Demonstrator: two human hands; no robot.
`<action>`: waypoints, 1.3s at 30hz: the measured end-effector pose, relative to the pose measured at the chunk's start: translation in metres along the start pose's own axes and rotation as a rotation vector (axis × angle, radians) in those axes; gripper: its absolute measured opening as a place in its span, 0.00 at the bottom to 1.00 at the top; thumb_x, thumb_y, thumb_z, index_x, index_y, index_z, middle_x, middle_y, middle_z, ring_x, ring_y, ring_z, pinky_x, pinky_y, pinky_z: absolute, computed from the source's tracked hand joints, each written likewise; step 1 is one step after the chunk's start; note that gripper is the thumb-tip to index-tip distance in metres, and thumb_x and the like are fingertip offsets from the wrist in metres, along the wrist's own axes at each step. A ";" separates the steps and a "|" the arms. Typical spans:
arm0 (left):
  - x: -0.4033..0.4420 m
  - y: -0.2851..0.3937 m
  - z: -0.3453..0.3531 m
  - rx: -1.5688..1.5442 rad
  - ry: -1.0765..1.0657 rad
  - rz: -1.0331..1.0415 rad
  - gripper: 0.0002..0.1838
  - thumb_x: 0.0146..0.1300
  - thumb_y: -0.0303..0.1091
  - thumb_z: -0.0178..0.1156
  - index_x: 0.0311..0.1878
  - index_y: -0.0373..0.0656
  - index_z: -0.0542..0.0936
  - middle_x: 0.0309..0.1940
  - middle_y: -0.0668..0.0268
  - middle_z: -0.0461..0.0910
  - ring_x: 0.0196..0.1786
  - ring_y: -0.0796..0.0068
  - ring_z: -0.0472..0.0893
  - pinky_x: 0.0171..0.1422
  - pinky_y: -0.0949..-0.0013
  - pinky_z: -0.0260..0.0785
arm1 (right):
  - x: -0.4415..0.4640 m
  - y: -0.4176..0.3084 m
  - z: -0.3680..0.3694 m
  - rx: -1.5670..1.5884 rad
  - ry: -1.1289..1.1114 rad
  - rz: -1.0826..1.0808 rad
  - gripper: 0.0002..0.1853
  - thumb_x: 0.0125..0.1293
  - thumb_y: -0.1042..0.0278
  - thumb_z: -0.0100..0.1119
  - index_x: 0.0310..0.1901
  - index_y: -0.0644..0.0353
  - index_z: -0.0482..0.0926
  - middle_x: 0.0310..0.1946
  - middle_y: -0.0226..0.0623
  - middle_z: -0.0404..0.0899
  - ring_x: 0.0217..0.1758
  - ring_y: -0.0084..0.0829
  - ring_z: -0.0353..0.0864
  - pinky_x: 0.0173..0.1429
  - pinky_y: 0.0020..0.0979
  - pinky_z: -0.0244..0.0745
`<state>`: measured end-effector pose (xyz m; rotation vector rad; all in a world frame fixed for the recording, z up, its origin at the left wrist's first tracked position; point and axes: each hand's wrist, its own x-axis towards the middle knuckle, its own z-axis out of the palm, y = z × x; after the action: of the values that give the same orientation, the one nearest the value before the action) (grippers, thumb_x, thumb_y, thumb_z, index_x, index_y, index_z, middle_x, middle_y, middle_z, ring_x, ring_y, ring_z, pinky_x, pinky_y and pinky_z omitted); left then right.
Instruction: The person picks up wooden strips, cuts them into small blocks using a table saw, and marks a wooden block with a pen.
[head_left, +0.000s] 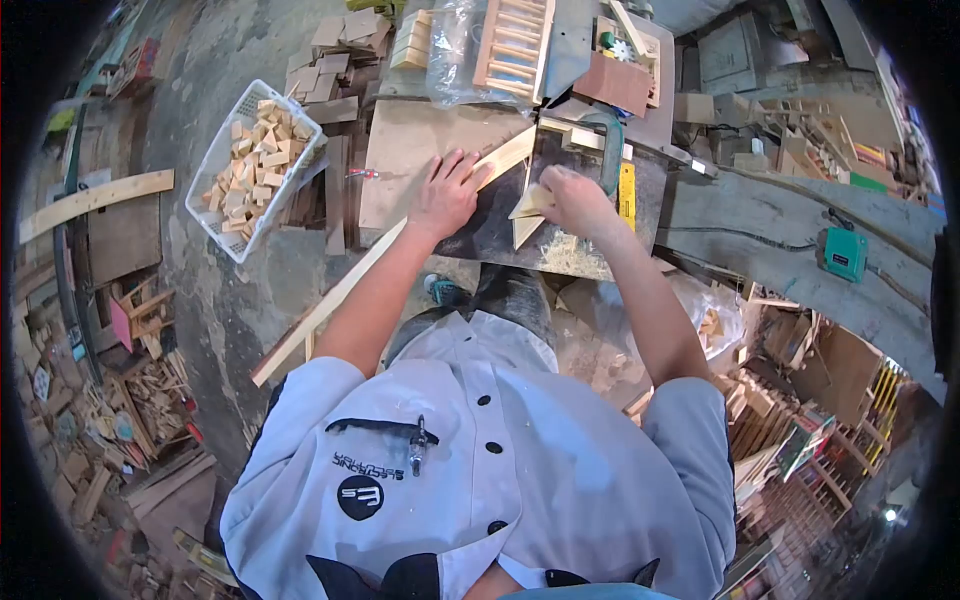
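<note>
My left hand [446, 197] lies with its fingers spread across a long pale wooden strip [350, 290], which slants from the bench down to the lower left. My right hand [575, 203] is closed on a small light piece of wood [535, 202], just right of the strip's upper end. Below that piece, another pale wooden piece [526, 230] points toward me on the dark bench top [480, 225]. A green clamp [611, 155] stands right of my right hand, beside a yellow ruler-like strip [627, 196]. Wood shavings [572, 254] lie near the bench's front edge.
A white basket [204, 172] of wooden blocks stands on the floor at the left. A slatted wooden frame [515, 45] and a brown board [612, 84] lie at the back. A grey plank surface [740, 215] with a green box [845, 253] extends right.
</note>
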<state>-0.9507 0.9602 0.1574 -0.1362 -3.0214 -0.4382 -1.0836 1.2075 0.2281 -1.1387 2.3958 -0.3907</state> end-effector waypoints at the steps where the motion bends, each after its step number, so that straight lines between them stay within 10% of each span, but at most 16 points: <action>1: 0.001 -0.001 0.001 0.001 0.012 0.010 0.33 0.66 0.35 0.67 0.76 0.61 0.77 0.75 0.66 0.75 0.80 0.57 0.69 0.84 0.42 0.61 | -0.004 -0.006 -0.003 0.025 -0.109 0.008 0.20 0.65 0.58 0.71 0.51 0.60 0.77 0.51 0.48 0.83 0.59 0.52 0.85 0.65 0.50 0.79; 9: 0.001 0.002 -0.002 -0.013 0.040 0.008 0.34 0.65 0.35 0.69 0.76 0.61 0.77 0.75 0.66 0.75 0.80 0.57 0.70 0.83 0.42 0.63 | 0.008 0.008 0.019 0.228 -0.305 0.024 0.40 0.69 0.60 0.71 0.80 0.59 0.66 0.68 0.57 0.79 0.71 0.56 0.79 0.76 0.46 0.73; 16: 0.001 0.003 -0.002 -0.041 0.047 -0.002 0.34 0.64 0.34 0.69 0.75 0.62 0.77 0.75 0.66 0.75 0.80 0.58 0.70 0.84 0.43 0.63 | 0.002 -0.012 -0.004 0.271 -0.388 0.104 0.32 0.65 0.59 0.75 0.67 0.62 0.75 0.65 0.55 0.81 0.71 0.52 0.80 0.73 0.46 0.75; 22: 0.000 0.001 0.006 -0.032 0.067 -0.029 0.32 0.64 0.35 0.69 0.73 0.61 0.78 0.75 0.65 0.75 0.80 0.58 0.70 0.84 0.44 0.61 | 0.001 -0.002 0.016 0.496 -0.166 0.091 0.33 0.54 0.56 0.80 0.57 0.64 0.79 0.48 0.45 0.80 0.48 0.43 0.85 0.54 0.40 0.80; 28: -0.008 -0.006 0.003 -0.072 0.094 0.034 0.13 0.63 0.39 0.67 0.49 0.54 0.89 0.65 0.66 0.83 0.75 0.57 0.74 0.78 0.45 0.67 | 0.074 -0.086 0.004 0.442 0.267 0.073 0.32 0.59 0.52 0.75 0.58 0.66 0.79 0.53 0.53 0.79 0.51 0.51 0.85 0.58 0.44 0.82; 31: 0.003 0.003 -0.007 -0.307 -0.307 -0.288 0.23 0.72 0.43 0.61 0.67 0.46 0.81 0.66 0.61 0.81 0.72 0.56 0.77 0.79 0.51 0.66 | 0.147 -0.127 0.033 0.167 0.324 0.091 0.39 0.60 0.43 0.74 0.61 0.71 0.77 0.58 0.57 0.80 0.58 0.53 0.86 0.59 0.46 0.83; 39: -0.002 0.004 0.003 -0.074 0.065 -0.117 0.15 0.65 0.35 0.64 0.54 0.53 0.88 0.59 0.63 0.86 0.68 0.61 0.80 0.77 0.53 0.68 | 0.195 -0.151 0.022 0.033 0.085 0.172 0.39 0.65 0.41 0.69 0.64 0.69 0.72 0.63 0.60 0.75 0.61 0.61 0.84 0.65 0.51 0.83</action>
<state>-0.9485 0.9646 0.1555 0.0491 -2.9600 -0.5537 -1.0819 0.9601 0.2203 -0.9093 2.5277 -0.4273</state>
